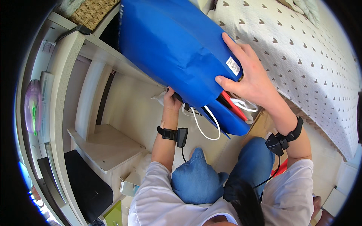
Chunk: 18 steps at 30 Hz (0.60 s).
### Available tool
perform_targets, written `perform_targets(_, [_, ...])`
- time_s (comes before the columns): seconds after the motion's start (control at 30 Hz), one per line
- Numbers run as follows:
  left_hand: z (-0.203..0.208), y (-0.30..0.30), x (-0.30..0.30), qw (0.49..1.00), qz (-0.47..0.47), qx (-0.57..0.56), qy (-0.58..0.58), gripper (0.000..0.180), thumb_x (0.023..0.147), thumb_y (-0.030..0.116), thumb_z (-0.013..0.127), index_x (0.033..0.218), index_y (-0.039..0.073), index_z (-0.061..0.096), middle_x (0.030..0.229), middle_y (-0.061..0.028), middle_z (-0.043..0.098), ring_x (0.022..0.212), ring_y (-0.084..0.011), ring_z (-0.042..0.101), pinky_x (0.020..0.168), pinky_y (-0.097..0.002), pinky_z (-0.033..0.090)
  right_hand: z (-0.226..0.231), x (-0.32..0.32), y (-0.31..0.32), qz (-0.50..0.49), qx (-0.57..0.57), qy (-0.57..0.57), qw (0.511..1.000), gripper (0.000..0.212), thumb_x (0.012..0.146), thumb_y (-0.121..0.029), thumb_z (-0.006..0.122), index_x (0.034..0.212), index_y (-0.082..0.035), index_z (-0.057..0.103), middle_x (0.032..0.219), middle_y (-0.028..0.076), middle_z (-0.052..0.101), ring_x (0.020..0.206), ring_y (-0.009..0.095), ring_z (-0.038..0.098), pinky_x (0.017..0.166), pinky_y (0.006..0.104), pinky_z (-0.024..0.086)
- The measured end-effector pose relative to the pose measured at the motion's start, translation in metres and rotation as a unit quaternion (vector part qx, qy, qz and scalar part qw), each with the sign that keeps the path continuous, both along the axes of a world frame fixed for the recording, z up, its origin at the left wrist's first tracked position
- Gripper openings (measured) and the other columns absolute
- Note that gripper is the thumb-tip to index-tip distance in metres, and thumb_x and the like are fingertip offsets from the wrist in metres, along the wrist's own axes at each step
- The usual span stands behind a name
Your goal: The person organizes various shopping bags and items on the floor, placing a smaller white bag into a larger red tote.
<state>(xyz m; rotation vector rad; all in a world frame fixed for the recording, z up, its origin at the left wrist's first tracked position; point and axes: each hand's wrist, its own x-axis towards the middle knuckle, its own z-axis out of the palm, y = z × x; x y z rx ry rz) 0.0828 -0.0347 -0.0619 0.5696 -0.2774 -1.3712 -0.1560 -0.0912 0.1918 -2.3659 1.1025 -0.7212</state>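
Blue bag (169,41): held aloft ahead of the knees, between pale shelf unit (68,75) at left and bed (301,56) with heart-print cover at right. Lay aslant, long axis running from upper left to lower right. Pointed closed end up and away, toward the shelf side; pointed open mouth back toward the jeans (249,162), down and to the right. Bore a small white label (232,66) near the right edge, close to the mouth.

Right hand (252,77): grasping the bag's right edge, with thumb pressed on the broad face below the label and forefinger stretched along the edge. Left hand (172,101): against the lower left edge, close to the mouth, with fingertips partly hidden under the bag. Gripping or merely propping there: cannot tell.

Contents at the mouth: a red flat thing (235,107), with something dark next to it; deeper inside, hidden from view. From the mouth, hung white rope handles (218,126) in loops.

Other containers: woven basket (92,13) on top, far left corner; purple container (33,101) at the shelf's outer side, with bright green showing, whether inside or on the surface impossible to tell. On both wrists, wore black straps (171,134) with small boxes.
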Motion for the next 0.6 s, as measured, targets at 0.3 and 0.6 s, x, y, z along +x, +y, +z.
perform_targets(0.3, [-0.023,-0.003,0.002,0.998,0.039,0.044,-0.01,0.06,0.078,0.052,0.066,0.117,0.008,0.052,0.112,-0.005,0.058,0.105,-0.0235,0.055,0.093,-0.0401,0.045,-0.057,0.014,-0.011,-0.005,-0.018,-0.031,0.999,0.085,0.07,-0.037,0.068,0.143,-0.012,0.033,0.118,0.026,0.043,0.108,0.041,0.044,0.096,0.0455,0.037])
perform_targets(0.6, [-0.017,-0.004,0.003,0.99,0.106,0.061,-0.063,0.052,0.086,0.046,0.061,0.118,0.006,0.051,0.11,-0.0065,0.058,0.104,-0.0214,0.056,0.089,-0.0375,0.047,-0.057,0.033,-0.028,-0.006,-0.046,-0.027,0.999,0.095,0.068,-0.058,0.068,0.144,-0.013,0.033,0.117,0.024,0.045,0.107,0.039,0.047,0.093,0.0433,0.039])
